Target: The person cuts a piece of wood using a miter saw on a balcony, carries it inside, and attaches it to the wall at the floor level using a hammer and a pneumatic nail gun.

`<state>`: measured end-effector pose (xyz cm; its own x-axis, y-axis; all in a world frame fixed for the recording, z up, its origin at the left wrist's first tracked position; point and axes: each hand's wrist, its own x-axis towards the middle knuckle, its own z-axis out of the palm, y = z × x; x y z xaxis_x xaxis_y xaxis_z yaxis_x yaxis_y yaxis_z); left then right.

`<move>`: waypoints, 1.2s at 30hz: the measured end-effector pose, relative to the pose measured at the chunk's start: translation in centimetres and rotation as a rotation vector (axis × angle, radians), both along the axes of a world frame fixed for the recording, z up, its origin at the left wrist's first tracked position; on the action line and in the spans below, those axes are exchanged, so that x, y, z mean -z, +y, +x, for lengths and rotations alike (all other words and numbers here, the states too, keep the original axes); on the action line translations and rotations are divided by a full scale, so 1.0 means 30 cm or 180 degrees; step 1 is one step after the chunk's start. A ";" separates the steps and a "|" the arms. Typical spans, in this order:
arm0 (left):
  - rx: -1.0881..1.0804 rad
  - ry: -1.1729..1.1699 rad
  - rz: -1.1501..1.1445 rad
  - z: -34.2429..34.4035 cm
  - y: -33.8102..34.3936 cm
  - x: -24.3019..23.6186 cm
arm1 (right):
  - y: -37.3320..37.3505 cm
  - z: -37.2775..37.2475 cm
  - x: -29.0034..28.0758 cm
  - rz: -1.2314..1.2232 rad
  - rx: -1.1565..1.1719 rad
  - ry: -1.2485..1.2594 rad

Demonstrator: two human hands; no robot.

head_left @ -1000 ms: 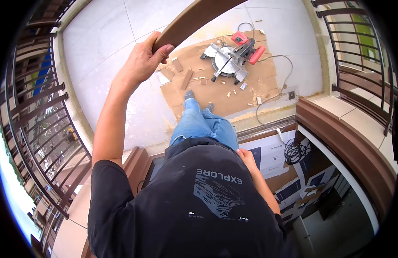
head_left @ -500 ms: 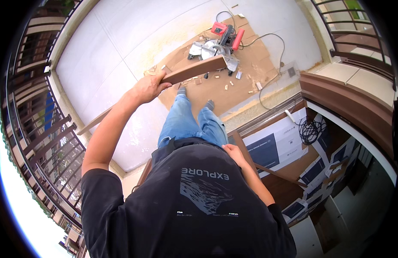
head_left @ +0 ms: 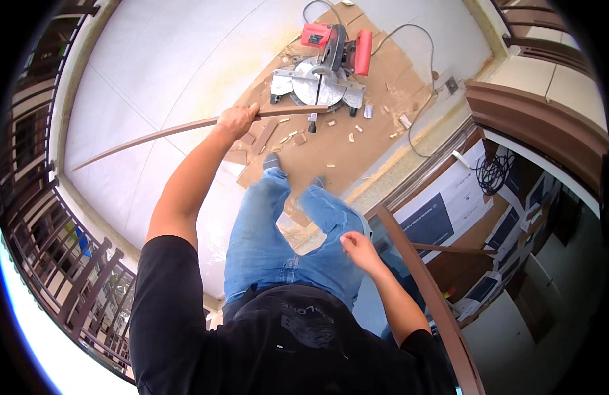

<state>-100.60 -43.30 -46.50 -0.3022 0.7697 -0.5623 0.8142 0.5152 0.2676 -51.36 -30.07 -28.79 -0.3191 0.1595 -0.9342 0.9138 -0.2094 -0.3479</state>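
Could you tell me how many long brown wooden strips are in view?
2: one long strip gripped in the left hand, reaching toward the miter saw; another brown strip leaning just right of the right hand. More may be hidden.

I see bare white floor (head_left: 159,72) open to the left — ahead, the miter saw (head_left: 324,69) and wood offcuts (head_left: 298,135) block the cardboard sheet (head_left: 357,145).

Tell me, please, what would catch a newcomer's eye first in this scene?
Probably the long brown wooden strip gripped in the left hand, stretching from the left toward the red mitre saw on a cardboard sheet at top centre. The right hand hangs empty beside the jeans.
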 end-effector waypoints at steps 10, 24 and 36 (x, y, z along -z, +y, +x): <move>0.0461 0.0370 0.0409 -0.239 0.186 1.027 | 0.926 -0.865 0.783 0.3218 0.0537 0.2268; 0.0116 0.1371 0.0706 -0.244 0.303 1.380 | 1.089 -1.314 0.832 0.3209 -0.0608 0.1402; 0.1062 0.1196 0.1907 -0.017 0.588 1.374 | 1.152 -1.376 0.993 0.2646 0.0187 0.2053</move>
